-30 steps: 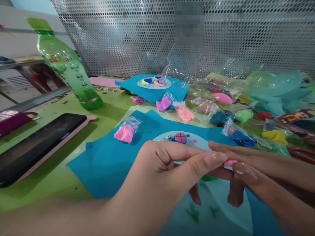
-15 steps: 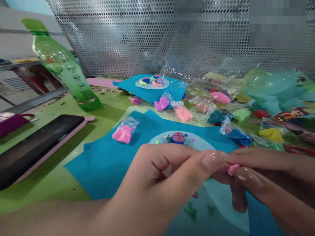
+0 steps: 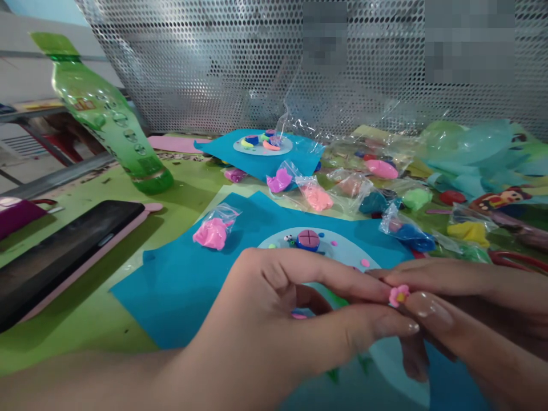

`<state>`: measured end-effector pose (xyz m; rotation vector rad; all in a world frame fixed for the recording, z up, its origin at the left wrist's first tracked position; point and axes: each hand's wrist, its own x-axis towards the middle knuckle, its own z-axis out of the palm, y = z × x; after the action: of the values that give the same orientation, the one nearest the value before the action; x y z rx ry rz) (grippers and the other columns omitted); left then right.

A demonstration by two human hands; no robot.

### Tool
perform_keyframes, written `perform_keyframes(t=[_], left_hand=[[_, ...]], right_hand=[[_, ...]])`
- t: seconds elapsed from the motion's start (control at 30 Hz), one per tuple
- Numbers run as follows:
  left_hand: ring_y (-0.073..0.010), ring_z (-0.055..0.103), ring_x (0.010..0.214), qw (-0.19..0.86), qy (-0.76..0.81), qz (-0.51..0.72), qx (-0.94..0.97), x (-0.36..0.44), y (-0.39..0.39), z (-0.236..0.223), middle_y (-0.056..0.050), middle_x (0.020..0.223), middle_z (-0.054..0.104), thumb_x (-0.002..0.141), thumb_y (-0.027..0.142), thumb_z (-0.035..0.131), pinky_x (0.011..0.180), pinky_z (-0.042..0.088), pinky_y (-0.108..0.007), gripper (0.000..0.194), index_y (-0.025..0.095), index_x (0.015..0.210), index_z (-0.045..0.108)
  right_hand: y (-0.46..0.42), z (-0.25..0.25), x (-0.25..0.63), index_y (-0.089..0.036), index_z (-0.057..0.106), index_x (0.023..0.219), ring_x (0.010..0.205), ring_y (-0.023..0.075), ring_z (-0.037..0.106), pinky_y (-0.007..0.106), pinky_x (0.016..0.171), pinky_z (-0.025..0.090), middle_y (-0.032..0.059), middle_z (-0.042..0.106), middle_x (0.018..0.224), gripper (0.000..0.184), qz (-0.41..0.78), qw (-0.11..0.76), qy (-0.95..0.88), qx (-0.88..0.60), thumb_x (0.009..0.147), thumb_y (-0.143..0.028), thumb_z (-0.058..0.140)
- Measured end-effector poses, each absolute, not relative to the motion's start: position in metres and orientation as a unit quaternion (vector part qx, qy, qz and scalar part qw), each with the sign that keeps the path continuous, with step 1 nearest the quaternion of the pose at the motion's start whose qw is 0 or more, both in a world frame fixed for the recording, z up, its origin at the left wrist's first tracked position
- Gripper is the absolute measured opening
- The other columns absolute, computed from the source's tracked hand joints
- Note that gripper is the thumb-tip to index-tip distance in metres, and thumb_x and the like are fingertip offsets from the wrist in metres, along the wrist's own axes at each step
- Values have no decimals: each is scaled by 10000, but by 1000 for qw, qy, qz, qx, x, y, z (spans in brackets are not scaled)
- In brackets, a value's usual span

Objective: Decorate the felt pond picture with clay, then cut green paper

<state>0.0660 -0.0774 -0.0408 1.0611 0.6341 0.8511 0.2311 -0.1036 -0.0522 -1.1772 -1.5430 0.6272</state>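
A tiny pink clay flower with a yellow centre is pinched between the fingertips of both hands. My left hand curls in from the lower left, thumb and forefinger closed on the flower. My right hand comes in from the right, its fingertips pressed on the same piece. Both hands hover over a pale blue paper disc on a blue sheet. A small purple and blue clay snail sits on the disc beside a few pink clay dots.
A bagged pink clay lump lies on the blue sheet. Several more clay bags crowd the back right. A dark phone lies at left, a tilted green bottle behind it. Perforated metal screen closes the back.
The pink piece has turned between my fingertips and now shows as a flower with a yellow centre. My left thumb has dropped lower. The view has shifted slightly.
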Motion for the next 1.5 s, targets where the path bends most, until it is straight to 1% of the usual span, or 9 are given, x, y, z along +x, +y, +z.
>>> perform_keyframes(t=[0.23,0.37,0.5,0.67,0.73,0.87,1.03,1.27,1.5], left_hand=[[-36,609,608,762,276,382,445,69,-76,-39,102,683,699,696,115,667,557,471,-77,186,296,710,709],[-56,589,567,755,307,382,436,70,-76,-39,80,651,694,664,134,688,516,462,-114,127,260,661,703],[-117,625,659,759,318,366,434,69,-76,-40,57,674,698,664,175,693,608,507,-207,81,256,665,698],[-50,579,598,744,312,360,469,64,-76,-39,66,690,696,724,246,659,543,457,-114,52,266,724,707],[-39,544,548,738,317,357,476,64,-74,-39,55,650,682,745,320,629,515,444,-109,124,241,694,710],[-48,533,534,742,321,354,470,68,-71,-39,41,621,671,724,355,643,489,432,-122,166,223,646,706],[-58,548,544,753,329,344,455,69,-71,-40,17,635,683,727,361,640,487,432,-130,199,196,637,705],[-61,578,569,756,337,332,453,66,-72,-42,37,652,697,709,291,673,506,443,-129,74,233,681,710],[-60,577,543,749,341,342,454,67,-70,-41,46,621,693,713,271,666,484,435,-128,79,232,658,707]], right_hand=[[-103,-53,232,-389,675,778,305,122,540,195,237,458,-62,665,554,74,274,517,-640,-497,710,-393,644],[-102,-52,231,-389,676,769,301,122,538,197,242,463,-63,658,537,67,276,513,-643,-497,718,-397,635],[-102,-51,230,-401,671,759,306,128,544,200,239,460,-69,653,531,59,271,511,-640,-506,706,-398,646],[-101,-50,231,-426,668,775,252,120,511,203,238,455,-81,639,491,71,269,492,-658,-502,717,-426,626],[-101,-49,232,-446,663,791,240,118,506,201,248,458,-92,631,469,83,272,486,-661,-502,722,-436,618],[-101,-45,233,-446,663,824,260,107,520,177,284,469,-105,580,400,104,290,487,-670,-480,749,-422,595],[-101,-41,232,-402,676,884,362,98,567,155,360,483,-77,601,465,187,303,468,-672,-488,826,-324,516],[-101,-42,232,-296,651,597,380,91,538,128,337,436,-63,562,425,279,238,449,-660,-553,790,-442,511],[-103,-35,227,-283,619,567,389,78,519,121,342,422,-72,565,450,286,221,439,-671,-556,799,-412,512]])
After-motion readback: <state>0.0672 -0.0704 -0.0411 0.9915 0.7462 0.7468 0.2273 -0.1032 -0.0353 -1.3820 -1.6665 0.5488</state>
